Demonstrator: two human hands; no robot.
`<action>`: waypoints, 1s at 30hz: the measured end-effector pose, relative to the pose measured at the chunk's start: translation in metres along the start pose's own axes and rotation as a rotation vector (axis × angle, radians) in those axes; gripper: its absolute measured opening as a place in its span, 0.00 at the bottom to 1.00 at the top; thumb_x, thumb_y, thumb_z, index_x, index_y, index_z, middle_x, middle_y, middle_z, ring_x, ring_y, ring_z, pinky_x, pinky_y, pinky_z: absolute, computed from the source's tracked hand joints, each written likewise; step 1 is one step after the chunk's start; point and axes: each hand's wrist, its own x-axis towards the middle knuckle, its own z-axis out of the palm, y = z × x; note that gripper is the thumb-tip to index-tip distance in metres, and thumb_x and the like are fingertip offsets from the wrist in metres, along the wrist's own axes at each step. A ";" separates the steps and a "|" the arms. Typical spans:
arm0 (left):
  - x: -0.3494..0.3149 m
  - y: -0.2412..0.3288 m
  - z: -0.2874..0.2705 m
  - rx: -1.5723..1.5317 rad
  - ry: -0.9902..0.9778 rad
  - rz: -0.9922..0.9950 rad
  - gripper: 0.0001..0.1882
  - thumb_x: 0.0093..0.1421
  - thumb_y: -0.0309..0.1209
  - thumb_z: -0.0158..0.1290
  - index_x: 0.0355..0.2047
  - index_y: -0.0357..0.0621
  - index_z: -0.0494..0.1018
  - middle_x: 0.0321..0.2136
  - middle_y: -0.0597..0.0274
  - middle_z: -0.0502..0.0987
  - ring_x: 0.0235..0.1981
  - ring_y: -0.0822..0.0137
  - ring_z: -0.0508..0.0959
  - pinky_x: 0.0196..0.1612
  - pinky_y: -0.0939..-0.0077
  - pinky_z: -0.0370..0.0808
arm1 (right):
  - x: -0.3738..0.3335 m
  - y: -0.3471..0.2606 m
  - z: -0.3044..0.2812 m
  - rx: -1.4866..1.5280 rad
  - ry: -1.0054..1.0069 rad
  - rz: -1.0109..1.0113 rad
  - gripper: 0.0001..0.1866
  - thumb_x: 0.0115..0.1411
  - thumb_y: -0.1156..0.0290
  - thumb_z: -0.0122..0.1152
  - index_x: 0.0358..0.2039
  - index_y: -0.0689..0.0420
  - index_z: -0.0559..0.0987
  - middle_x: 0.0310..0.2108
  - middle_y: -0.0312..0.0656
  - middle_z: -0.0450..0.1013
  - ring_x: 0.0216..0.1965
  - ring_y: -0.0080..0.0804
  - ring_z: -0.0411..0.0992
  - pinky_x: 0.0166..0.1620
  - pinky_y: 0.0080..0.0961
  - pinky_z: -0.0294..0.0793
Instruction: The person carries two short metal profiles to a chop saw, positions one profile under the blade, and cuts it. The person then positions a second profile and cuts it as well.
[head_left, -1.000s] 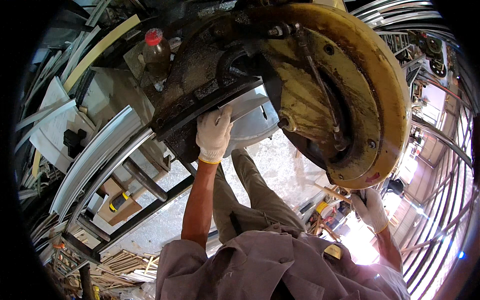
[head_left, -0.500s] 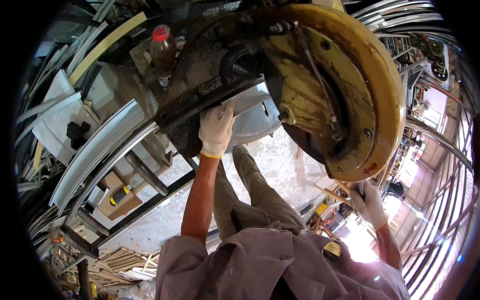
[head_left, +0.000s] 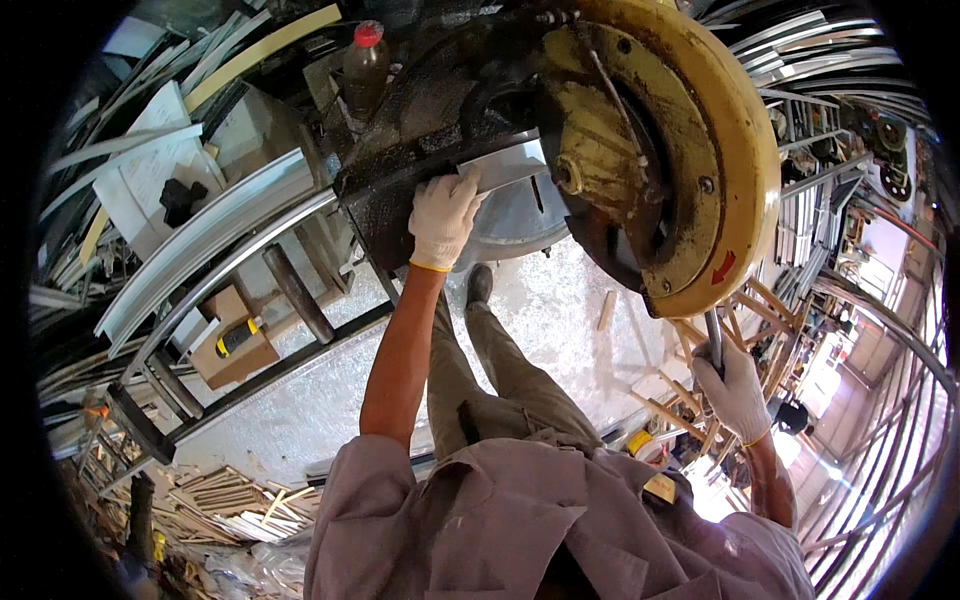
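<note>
Working with 2 gloved hands, held well apart. Clamping the left hand [head_left: 443, 222] on a strip [head_left: 515, 178], with bent fingers and partly hidden fingertips; cannot tell how firmly. Keeping the strip over a grey disc [head_left: 505, 228], just beside a dark fence [head_left: 395, 182] and left of a big yellow saw guard [head_left: 745, 185]. Closing the right hand [head_left: 738, 398] round a handle [head_left: 714, 340], below the guard's lower end. Showing 1 red arrow [head_left: 723, 267] on the guard, close above the handle.

Standing behind the fence, near its left part: a red-capped bottle [head_left: 364, 82]. Running out leftward from near the fence: pale lengths [head_left: 215, 240], alongside a frame with rollers [head_left: 298, 295]. Lying below these, on a box [head_left: 232, 368]: a yellow-and-black tool [head_left: 238, 337]. Heaped at lower left: wood scraps [head_left: 225, 500]. Stacked at upper right: metal bars [head_left: 815, 50]. Wearing a greyish shirt [head_left: 480, 520], grey-green trousers [head_left: 515, 375] and 1 visible dark shoe [head_left: 479, 285].
</note>
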 end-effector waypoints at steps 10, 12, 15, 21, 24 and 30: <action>0.001 0.001 0.000 0.009 0.116 0.009 0.16 0.62 0.41 0.64 0.48 0.52 0.78 0.34 0.62 0.78 0.36 0.54 0.80 0.41 0.54 0.76 | 0.000 0.001 0.003 0.032 0.002 0.002 0.10 0.68 0.68 0.57 0.39 0.63 0.75 0.20 0.39 0.75 0.17 0.23 0.72 0.23 0.25 0.71; 0.001 0.003 -0.001 0.015 0.123 0.014 0.16 0.61 0.41 0.64 0.47 0.52 0.77 0.34 0.62 0.78 0.35 0.54 0.80 0.40 0.55 0.77 | -0.001 0.001 0.003 0.024 0.012 0.007 0.10 0.68 0.68 0.57 0.38 0.63 0.75 0.20 0.39 0.74 0.18 0.22 0.72 0.23 0.25 0.71; 0.003 0.004 0.000 0.026 0.110 0.026 0.17 0.61 0.41 0.64 0.47 0.52 0.76 0.34 0.63 0.78 0.34 0.54 0.79 0.38 0.54 0.77 | 0.001 0.008 0.005 -0.008 0.031 -0.017 0.10 0.69 0.67 0.56 0.39 0.63 0.75 0.20 0.38 0.74 0.18 0.21 0.71 0.23 0.24 0.70; 0.001 0.002 -0.001 0.039 0.074 0.008 0.17 0.62 0.42 0.64 0.47 0.52 0.79 0.34 0.61 0.79 0.34 0.52 0.80 0.38 0.55 0.78 | -0.001 -0.001 0.008 0.007 0.031 0.078 0.10 0.69 0.67 0.56 0.41 0.61 0.76 0.20 0.36 0.73 0.18 0.19 0.70 0.22 0.23 0.70; 0.001 0.002 -0.001 0.033 0.038 0.000 0.17 0.62 0.43 0.64 0.48 0.52 0.79 0.35 0.61 0.79 0.35 0.53 0.80 0.38 0.56 0.78 | -0.002 -0.005 0.009 0.014 0.031 0.076 0.10 0.69 0.67 0.56 0.40 0.61 0.76 0.21 0.35 0.73 0.19 0.19 0.70 0.23 0.23 0.70; 0.002 0.004 -0.003 0.063 0.065 0.015 0.17 0.62 0.42 0.64 0.48 0.52 0.80 0.35 0.61 0.80 0.34 0.53 0.81 0.39 0.57 0.78 | 0.001 0.010 0.010 0.001 0.033 0.013 0.10 0.69 0.67 0.56 0.40 0.61 0.76 0.20 0.35 0.73 0.20 0.19 0.71 0.25 0.22 0.70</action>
